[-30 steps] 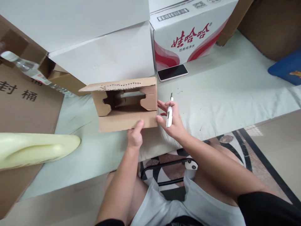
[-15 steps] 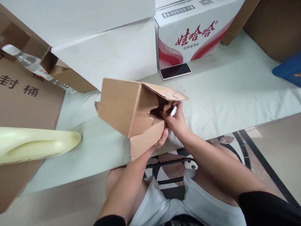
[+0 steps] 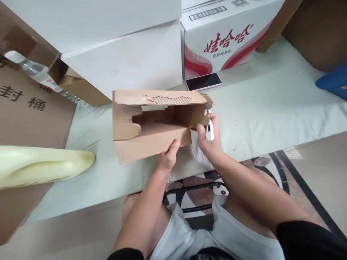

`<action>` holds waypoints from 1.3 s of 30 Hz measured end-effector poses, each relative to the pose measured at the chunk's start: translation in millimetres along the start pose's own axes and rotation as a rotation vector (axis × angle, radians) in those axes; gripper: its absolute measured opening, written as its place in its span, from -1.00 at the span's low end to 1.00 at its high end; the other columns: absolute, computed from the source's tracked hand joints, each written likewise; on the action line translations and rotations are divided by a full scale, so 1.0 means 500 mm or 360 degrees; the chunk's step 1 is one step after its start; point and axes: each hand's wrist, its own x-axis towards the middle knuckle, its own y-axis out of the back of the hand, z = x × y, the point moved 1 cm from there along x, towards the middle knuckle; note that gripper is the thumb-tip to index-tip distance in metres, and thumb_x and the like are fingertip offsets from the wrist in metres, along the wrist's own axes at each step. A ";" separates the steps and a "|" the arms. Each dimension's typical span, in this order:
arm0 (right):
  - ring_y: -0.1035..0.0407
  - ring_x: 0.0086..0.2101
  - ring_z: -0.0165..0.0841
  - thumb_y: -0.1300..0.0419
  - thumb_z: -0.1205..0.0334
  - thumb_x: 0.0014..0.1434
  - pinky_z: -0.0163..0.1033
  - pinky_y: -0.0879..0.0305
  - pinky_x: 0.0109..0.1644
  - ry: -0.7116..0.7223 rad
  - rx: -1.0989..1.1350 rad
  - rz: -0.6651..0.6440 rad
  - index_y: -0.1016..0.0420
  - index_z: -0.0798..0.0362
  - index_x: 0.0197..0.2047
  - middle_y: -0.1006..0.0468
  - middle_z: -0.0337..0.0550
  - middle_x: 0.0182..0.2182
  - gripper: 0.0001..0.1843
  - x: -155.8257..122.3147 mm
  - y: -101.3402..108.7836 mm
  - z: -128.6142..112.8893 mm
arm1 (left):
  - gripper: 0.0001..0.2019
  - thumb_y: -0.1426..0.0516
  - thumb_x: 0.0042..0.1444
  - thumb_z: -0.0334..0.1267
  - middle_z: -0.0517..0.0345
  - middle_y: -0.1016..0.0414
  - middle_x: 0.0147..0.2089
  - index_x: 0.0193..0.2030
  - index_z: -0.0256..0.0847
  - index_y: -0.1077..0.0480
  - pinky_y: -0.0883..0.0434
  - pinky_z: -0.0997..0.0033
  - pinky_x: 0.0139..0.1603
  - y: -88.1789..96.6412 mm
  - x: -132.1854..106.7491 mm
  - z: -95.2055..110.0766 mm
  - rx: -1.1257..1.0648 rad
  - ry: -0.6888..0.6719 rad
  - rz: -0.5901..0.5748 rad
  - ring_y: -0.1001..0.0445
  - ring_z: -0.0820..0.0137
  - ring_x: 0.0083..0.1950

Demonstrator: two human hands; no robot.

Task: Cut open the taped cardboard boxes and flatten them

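A small brown cardboard box (image 3: pixel 154 139) is tilted in front of me, its open side facing me and its top edge torn to show corrugation. My left hand (image 3: pixel 168 157) grips the lower front flap, thumb on the near face and fingers underneath. At the box's right end, my right hand (image 3: pixel 209 146) is closed around a white box cutter (image 3: pixel 210 132). The thumb and fingers of this hand also touch the right-hand cardboard flap (image 3: pixel 200 115). Part of the cutter is hidden by the fingers.
A phone (image 3: pixel 204 82) lies on the pale cloth (image 3: pixel 260 108) behind the box. White cartons (image 3: pixel 124 61) and a red-and-white water carton (image 3: pixel 227 47) stand at the back. On the left are a plastic bottle (image 3: pixel 35 70) and a pale yellow object (image 3: pixel 46 166); a blue object (image 3: pixel 333 82) is at right.
The box has turned so its opening and torn edge face me more squarely. My left hand has shifted left along the flap; my right hand and the cutter have moved slightly right.
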 end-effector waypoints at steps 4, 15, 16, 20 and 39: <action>-0.27 -0.45 -0.39 -0.17 0.11 0.26 -0.21 -0.28 -0.39 0.0214 -0.0229 0.0079 -0.18 -0.09 -0.15 -0.25 -0.33 -0.44 -0.79 0.005 0.006 -0.016 | -0.64 -0.44 -0.18 0.04 0.17 -0.48 -0.51 -0.53 -0.17 -0.46 -0.48 0.31 -0.38 -0.013 0.017 0.025 -0.0590 0.0511 0.0009 -0.52 0.31 -0.39; -0.55 -0.35 -0.33 -0.15 0.29 0.23 -0.19 -0.50 -0.30 0.0913 -0.0513 0.0093 -0.31 -0.09 -0.15 -0.65 -0.18 -0.22 -0.87 -0.006 0.008 -0.020 | -0.66 -0.37 -0.10 -0.07 0.28 -0.30 -0.64 -0.58 -0.19 -0.33 -0.21 0.52 -0.62 -0.003 0.035 0.075 -0.0332 0.0428 0.0378 -0.28 0.52 -0.61; -0.60 -0.27 -0.29 -0.16 0.31 0.23 -0.17 -0.53 -0.25 0.0946 -0.0502 0.0064 -0.30 -0.09 -0.16 -0.67 -0.15 -0.16 -0.86 -0.005 0.007 -0.019 | -0.60 -0.35 -0.09 -0.05 0.32 -0.18 -0.70 -0.64 -0.17 -0.25 -0.16 0.52 -0.66 0.000 0.035 0.074 -0.0296 0.0471 0.0368 -0.20 0.54 -0.66; -0.62 0.01 -0.15 -0.16 0.40 0.21 -0.05 -0.60 -0.07 0.1003 -0.0439 -0.0052 -0.29 -0.09 -0.21 -0.68 -0.06 0.02 -0.82 -0.004 0.005 -0.015 | -0.67 -0.34 -0.10 -0.03 0.26 -0.31 -0.64 -0.54 -0.19 -0.35 -0.19 0.51 -0.66 0.004 0.038 0.074 -0.0459 0.0637 0.0309 -0.32 0.48 -0.63; -0.59 -0.10 -0.26 -0.14 0.11 0.30 -0.01 -0.46 -0.02 0.0185 -0.0135 -0.0100 -0.14 -0.12 -0.16 -0.63 -0.03 0.07 -0.80 0.028 0.034 -0.011 | -0.69 -0.18 -0.11 -0.34 0.15 -0.63 -0.12 -0.15 -0.11 -0.45 -0.54 0.32 0.01 0.053 0.094 0.041 -0.0960 0.0348 0.0534 -0.60 0.27 0.05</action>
